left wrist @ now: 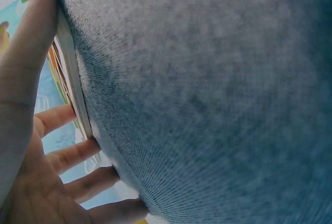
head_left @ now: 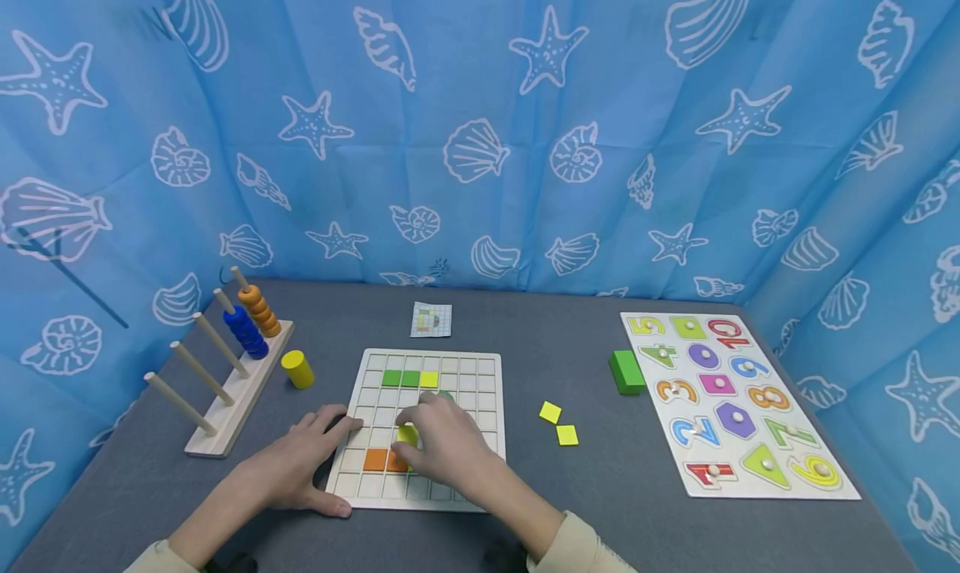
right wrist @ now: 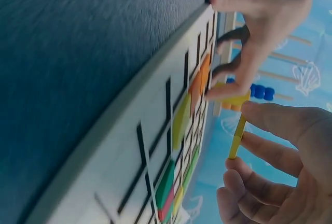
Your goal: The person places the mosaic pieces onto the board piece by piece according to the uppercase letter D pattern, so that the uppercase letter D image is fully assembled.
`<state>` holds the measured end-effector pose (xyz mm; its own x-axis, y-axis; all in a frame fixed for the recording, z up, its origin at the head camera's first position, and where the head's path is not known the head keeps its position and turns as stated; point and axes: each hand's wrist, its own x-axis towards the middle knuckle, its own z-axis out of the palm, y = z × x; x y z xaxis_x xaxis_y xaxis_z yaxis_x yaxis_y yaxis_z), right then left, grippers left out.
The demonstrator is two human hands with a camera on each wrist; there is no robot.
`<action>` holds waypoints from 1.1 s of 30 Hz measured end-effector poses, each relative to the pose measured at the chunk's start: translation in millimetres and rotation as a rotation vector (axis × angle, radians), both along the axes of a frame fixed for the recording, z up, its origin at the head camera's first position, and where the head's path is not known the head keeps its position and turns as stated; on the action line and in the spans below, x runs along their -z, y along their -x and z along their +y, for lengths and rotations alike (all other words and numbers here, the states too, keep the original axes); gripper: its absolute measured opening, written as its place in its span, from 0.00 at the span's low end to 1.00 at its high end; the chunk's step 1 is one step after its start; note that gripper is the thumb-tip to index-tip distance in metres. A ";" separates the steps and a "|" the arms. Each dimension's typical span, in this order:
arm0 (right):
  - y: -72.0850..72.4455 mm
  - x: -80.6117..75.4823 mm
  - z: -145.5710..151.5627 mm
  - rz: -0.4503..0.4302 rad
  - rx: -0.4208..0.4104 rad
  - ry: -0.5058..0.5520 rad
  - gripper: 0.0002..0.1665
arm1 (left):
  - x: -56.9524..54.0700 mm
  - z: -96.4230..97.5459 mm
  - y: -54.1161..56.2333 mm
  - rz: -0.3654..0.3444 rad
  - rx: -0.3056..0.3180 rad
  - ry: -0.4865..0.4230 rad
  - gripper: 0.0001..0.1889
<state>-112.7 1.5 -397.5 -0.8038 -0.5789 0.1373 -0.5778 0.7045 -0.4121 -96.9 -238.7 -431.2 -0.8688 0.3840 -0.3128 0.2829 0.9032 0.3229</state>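
Observation:
A white grid board [head_left: 467, 381] lies on the table. My right hand [head_left: 448, 441] is over its middle and pinches a yellow square tile [right wrist: 237, 137] between thumb and fingers, just above the grid. Beside the board's left edge is my left hand [head_left: 303, 464], fingers spread and touching the edge, thumb at the near left corner. Two green tiles [head_left: 401, 379] and a yellow tile [head_left: 429, 379] form a row towards the back. Nearer me sit orange tiles [head_left: 375, 459], with another yellow tile [right wrist: 180, 123] beside them. The right wrist view also shows a red tile [right wrist: 167, 204], mostly hidden from above.
Two loose yellow tiles [head_left: 558, 424] lie right of the board. A small pattern card [head_left: 422, 324] is behind it. Leftward stand a yellow cylinder [head_left: 297, 369] and a peg rack [head_left: 238, 414] with blue and orange beads. Rightward are a green block [head_left: 627, 373] and a number puzzle [head_left: 723, 464].

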 end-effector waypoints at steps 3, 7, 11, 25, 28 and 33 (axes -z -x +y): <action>0.3 4.1 -9.6 -0.002 -0.019 0.006 0.13 | -0.2 0.0 -0.3 0.009 0.008 -0.005 0.58; 1.1 9.8 -21.8 -0.021 -0.034 0.016 0.13 | -0.3 -0.7 -1.0 0.027 0.021 -0.010 0.58; 1.3 14.1 -32.2 -0.021 -0.043 -0.008 0.13 | -0.4 -1.3 -0.8 0.046 0.040 -0.015 0.57; 5.4 23.8 -42.2 0.064 -0.034 -0.055 0.14 | 0.7 -3.1 -0.8 0.042 0.049 -0.026 0.57; 5.7 23.3 -40.5 0.047 -0.034 -0.054 0.14 | 1.7 -2.6 -0.2 0.044 0.051 -0.018 0.58; 7.8 23.7 -38.7 0.025 -0.034 -0.044 0.12 | 2.0 -1.4 0.6 0.034 0.035 -0.011 0.57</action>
<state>-120.5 -37.2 -421.2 -0.7803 -0.6115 0.1309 -0.6113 0.7016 -0.3662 -97.6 -240.1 -433.2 -0.8649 0.4170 -0.2794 0.3247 0.8893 0.3222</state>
